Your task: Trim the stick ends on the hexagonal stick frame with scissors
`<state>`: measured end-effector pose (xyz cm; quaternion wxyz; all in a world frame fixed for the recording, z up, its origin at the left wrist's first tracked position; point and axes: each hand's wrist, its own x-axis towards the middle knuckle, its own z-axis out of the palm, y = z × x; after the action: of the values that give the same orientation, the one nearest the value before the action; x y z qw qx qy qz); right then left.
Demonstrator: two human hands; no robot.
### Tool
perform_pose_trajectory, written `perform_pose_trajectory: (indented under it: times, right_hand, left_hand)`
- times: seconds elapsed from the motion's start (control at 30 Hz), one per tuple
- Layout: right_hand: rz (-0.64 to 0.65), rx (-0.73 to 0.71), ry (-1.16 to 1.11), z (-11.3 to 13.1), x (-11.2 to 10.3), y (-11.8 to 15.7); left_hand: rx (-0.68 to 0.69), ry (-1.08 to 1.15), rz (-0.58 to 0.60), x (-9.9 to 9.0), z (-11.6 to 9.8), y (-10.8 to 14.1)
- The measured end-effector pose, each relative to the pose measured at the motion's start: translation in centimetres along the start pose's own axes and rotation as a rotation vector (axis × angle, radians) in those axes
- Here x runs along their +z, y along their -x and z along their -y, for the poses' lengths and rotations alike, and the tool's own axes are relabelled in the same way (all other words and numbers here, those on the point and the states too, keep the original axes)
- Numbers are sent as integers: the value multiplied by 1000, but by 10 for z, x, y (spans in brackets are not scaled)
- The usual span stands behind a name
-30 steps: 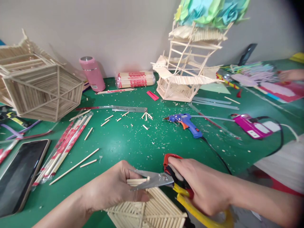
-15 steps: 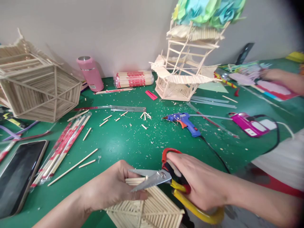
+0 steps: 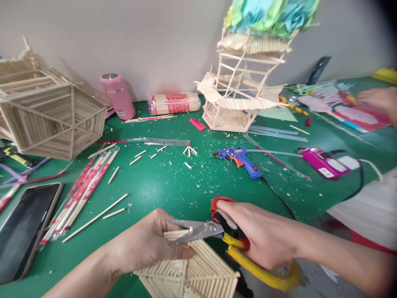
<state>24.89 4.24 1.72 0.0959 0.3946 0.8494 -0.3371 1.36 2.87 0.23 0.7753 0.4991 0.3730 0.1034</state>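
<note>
Low in the head view, my left hand (image 3: 155,242) is closed around short wooden sticks (image 3: 173,234) whose ends stick out past the fingertips. My right hand (image 3: 260,238) grips scissors (image 3: 201,230) with red and yellow handles. Their blades are partly apart and lie across the stick ends, close to my left fingers. Just below my left hand is a six-sided panel of wooden sticks (image 3: 214,275), its lower part cut off by the frame. Whether my left fingers also grip the panel, I cannot tell.
A blue glue gun (image 3: 242,159) lies mid-table, with stick scraps (image 3: 190,151) nearby. At left are a phone (image 3: 27,231), packed sticks (image 3: 83,186) and a stick structure (image 3: 58,120). A pink bottle (image 3: 118,97) and stick tower (image 3: 238,103) stand behind. Another person's hand (image 3: 376,99) is at far right.
The scissor blades have drawn slightly closer together on the sticks, while my left hand stays nearly still. At far right, the other person's hand has shifted to the right.
</note>
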Motion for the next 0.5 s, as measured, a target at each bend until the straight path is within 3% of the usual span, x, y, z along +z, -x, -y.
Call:
perform_pose_trajectory:
  times: [0.2, 0.5]
  right_hand:
    - [-24, 47, -38, 3, 5, 2]
    - [99, 102, -127, 6, -1, 1]
  left_hand:
    - [1, 99, -11, 1, 3, 0]
    - [-18, 164, -78, 1, 11, -1]
